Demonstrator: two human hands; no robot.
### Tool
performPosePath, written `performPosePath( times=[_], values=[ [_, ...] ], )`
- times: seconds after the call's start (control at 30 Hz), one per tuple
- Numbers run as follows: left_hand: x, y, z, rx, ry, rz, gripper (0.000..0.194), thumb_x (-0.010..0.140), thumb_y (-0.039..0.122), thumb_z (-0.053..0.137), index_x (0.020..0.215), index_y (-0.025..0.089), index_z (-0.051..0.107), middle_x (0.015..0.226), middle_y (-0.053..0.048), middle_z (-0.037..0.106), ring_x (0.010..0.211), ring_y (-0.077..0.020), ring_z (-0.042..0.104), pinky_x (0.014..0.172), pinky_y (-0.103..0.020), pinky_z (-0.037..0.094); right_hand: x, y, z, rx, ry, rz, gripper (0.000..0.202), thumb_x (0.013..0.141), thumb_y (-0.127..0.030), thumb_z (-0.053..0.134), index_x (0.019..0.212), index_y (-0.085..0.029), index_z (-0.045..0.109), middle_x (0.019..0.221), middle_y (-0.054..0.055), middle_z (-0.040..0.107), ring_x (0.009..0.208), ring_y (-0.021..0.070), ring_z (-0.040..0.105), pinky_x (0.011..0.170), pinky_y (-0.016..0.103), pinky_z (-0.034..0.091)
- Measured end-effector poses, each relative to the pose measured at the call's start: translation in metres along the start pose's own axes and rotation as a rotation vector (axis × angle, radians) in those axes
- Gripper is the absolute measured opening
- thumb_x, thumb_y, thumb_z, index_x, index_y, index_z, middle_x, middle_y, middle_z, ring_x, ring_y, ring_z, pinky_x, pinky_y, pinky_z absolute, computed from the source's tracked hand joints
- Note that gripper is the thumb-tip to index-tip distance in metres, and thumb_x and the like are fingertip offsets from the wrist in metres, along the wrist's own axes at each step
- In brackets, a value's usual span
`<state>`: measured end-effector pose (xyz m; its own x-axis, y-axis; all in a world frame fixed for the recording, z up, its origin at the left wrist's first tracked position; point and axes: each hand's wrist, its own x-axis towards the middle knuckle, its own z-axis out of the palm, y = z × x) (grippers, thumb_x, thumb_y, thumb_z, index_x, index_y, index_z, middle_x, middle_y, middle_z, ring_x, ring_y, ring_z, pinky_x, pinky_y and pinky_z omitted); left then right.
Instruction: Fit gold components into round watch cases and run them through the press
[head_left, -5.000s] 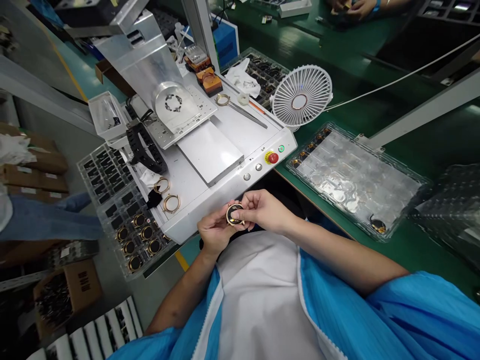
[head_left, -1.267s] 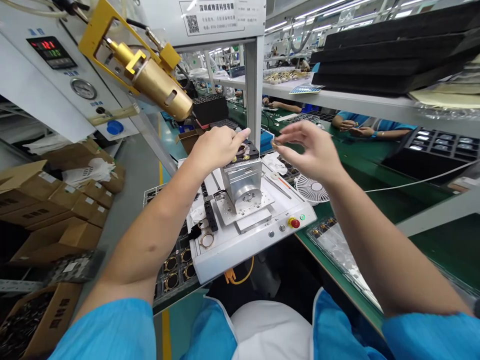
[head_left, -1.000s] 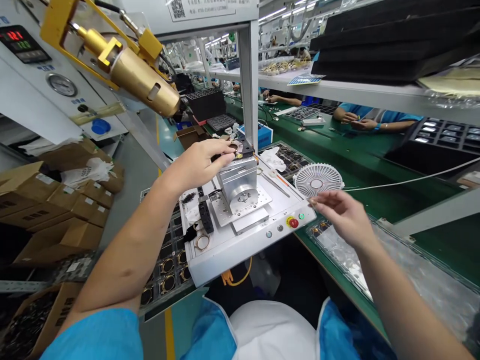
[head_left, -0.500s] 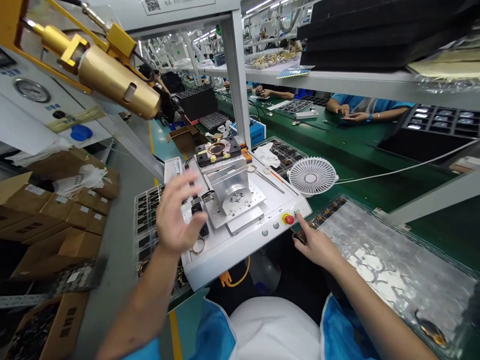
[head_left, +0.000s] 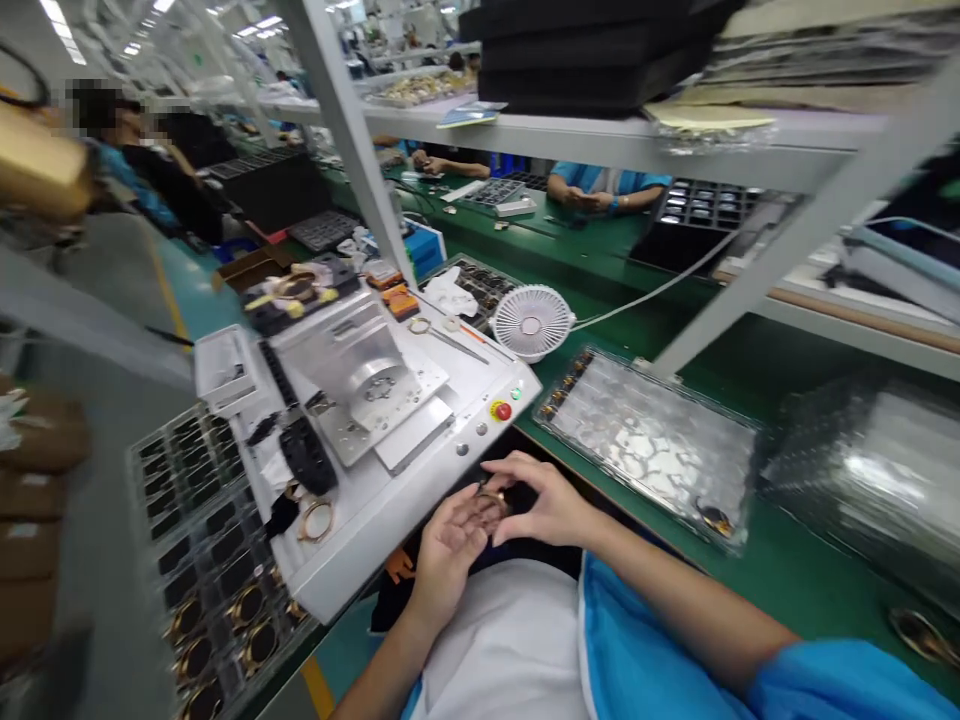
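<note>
In front of my body, my left hand (head_left: 450, 545) is palm up with its fingers curled under a small ring-shaped watch case (head_left: 491, 495). My right hand (head_left: 551, 505) arches over from the other side, thumb and fingers around the same case. Fingers hide part of the case, so its inner face is hard to make out. Just beyond the hands is the white machine base (head_left: 409, 520) with a red stop button (head_left: 503, 411) and a lit green button (head_left: 517, 394). A metal fixture block (head_left: 360, 370) stands on it, and a gold ring (head_left: 316, 521) lies near its left corner.
At the left, a compartment tray (head_left: 259, 540) holds several watch parts. A white fan (head_left: 532, 322) stands behind the machine. Right of it lies a clear-lidded tray (head_left: 652, 440). A shelf post (head_left: 360, 150) rises at the back; people sit across the green bench (head_left: 600, 280).
My right hand has left the green button and come to my left hand. My left hand has come down from beside the fixture. The view has swung right.
</note>
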<state>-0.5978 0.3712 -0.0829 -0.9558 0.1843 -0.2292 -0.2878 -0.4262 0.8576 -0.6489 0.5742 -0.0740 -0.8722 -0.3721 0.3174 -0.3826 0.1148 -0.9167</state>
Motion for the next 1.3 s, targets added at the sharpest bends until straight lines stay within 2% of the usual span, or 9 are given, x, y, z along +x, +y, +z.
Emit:
performPosePath(
  times=[0.17, 0.3, 0.47, 0.7, 0.87, 1.0, 1.1, 1.2, 1.3],
  values=[
    [0.018, -0.005, 0.005, -0.022, 0.037, -0.061, 0.051, 0.062, 0.045, 0.098, 0.107, 0.030, 0.079, 0.105, -0.007, 0.081, 0.097, -0.0262, 0.078, 0.095, -0.043, 0.061, -0.003, 0.004, 0.020, -0.095, 0.081, -0.001, 0.079, 0.061, -0.056, 0.098, 0.125, -0.021, 0.069, 0.099, 0.008, 0.077, 0.097, 0.0254, 0.070, 0.090, 0.039, 0.058],
    [0.020, -0.004, -0.002, 0.064, 0.055, -0.084, 0.048, 0.065, 0.041, 0.096, 0.109, 0.033, 0.080, 0.121, -0.006, 0.078, 0.097, -0.0235, 0.078, 0.084, -0.033, 0.063, -0.024, 0.003, -0.050, -0.468, 0.024, 0.248, 0.052, 0.077, -0.039, 0.091, 0.121, -0.020, 0.069, 0.112, 0.008, 0.076, 0.098, 0.0221, 0.071, 0.088, 0.032, 0.057],
    [0.013, -0.002, -0.024, 0.128, 0.134, -0.082, 0.043, 0.068, 0.044, 0.093, 0.108, 0.035, 0.080, 0.116, -0.004, 0.079, 0.101, -0.0238, 0.078, 0.089, -0.035, 0.064, -0.112, -0.001, -0.156, -0.839, 0.255, 0.628, 0.019, 0.082, -0.008, 0.075, 0.079, -0.022, 0.061, 0.066, 0.002, 0.064, 0.061, 0.0180, 0.061, 0.060, 0.028, 0.046],
    [0.017, -0.009, -0.023, 0.102, 0.067, -0.119, 0.044, 0.066, 0.040, 0.095, 0.104, 0.027, 0.079, 0.111, -0.007, 0.079, 0.110, -0.0287, 0.076, 0.102, -0.043, 0.060, -0.174, -0.001, -0.185, -0.926, 0.289, 0.714, 0.031, 0.069, 0.002, 0.073, 0.069, -0.024, 0.056, 0.064, 0.000, 0.058, 0.053, 0.0142, 0.053, 0.050, 0.027, 0.034],
    [0.019, 0.002, -0.013, 0.045, -0.106, -0.171, 0.051, 0.068, 0.037, 0.095, 0.113, 0.021, 0.077, 0.114, -0.012, 0.076, 0.102, -0.0264, 0.076, 0.095, -0.040, 0.060, -0.127, -0.014, -0.161, -0.827, 0.175, 0.540, 0.018, 0.074, -0.002, 0.073, 0.070, -0.019, 0.071, 0.078, 0.005, 0.067, 0.069, 0.0178, 0.065, 0.063, 0.027, 0.049],
    [0.013, 0.018, 0.002, -0.058, -0.402, -0.303, 0.071, 0.062, 0.043, 0.098, 0.126, 0.023, 0.074, 0.142, -0.016, 0.065, 0.094, -0.0211, 0.074, 0.083, -0.029, 0.058, -0.054, -0.030, -0.099, -0.395, 0.019, -0.003, 0.017, 0.094, -0.014, 0.065, 0.089, -0.022, 0.079, 0.102, 0.009, 0.070, 0.085, 0.0163, 0.069, 0.072, 0.026, 0.056],
    [0.010, 0.030, 0.006, -0.178, -0.487, -0.341, 0.085, 0.057, 0.046, 0.100, 0.132, 0.018, 0.072, 0.112, -0.014, 0.077, 0.088, -0.0182, 0.073, 0.076, -0.022, 0.055, -0.006, -0.038, -0.056, -0.155, -0.111, -0.288, 0.015, 0.097, -0.019, 0.067, 0.091, -0.022, 0.080, 0.102, 0.009, 0.069, 0.080, 0.0136, 0.067, 0.069, 0.024, 0.056],
    [0.005, 0.040, 0.001, -0.227, -0.364, -0.197, 0.086, 0.057, 0.046, 0.100, 0.131, 0.014, 0.071, 0.092, -0.011, 0.078, 0.088, -0.0189, 0.073, 0.076, -0.022, 0.055, 0.025, -0.039, -0.030, -0.058, -0.146, -0.274, 0.013, 0.097, -0.022, 0.066, 0.097, -0.022, 0.080, 0.111, 0.011, 0.069, 0.090, 0.0170, 0.069, 0.078, 0.029, 0.059],
    [-0.003, 0.043, -0.005, -0.189, -0.209, -0.048, 0.086, 0.058, 0.043, 0.100, 0.134, 0.017, 0.070, 0.100, -0.012, 0.078, 0.093, -0.0209, 0.074, 0.082, -0.025, 0.056, 0.037, -0.034, -0.009, 0.144, -0.028, 0.051, 0.025, 0.096, -0.032, 0.069, 0.117, -0.020, 0.075, 0.114, 0.012, 0.071, 0.087, 0.0187, 0.072, 0.077, 0.033, 0.063]
  ],
)
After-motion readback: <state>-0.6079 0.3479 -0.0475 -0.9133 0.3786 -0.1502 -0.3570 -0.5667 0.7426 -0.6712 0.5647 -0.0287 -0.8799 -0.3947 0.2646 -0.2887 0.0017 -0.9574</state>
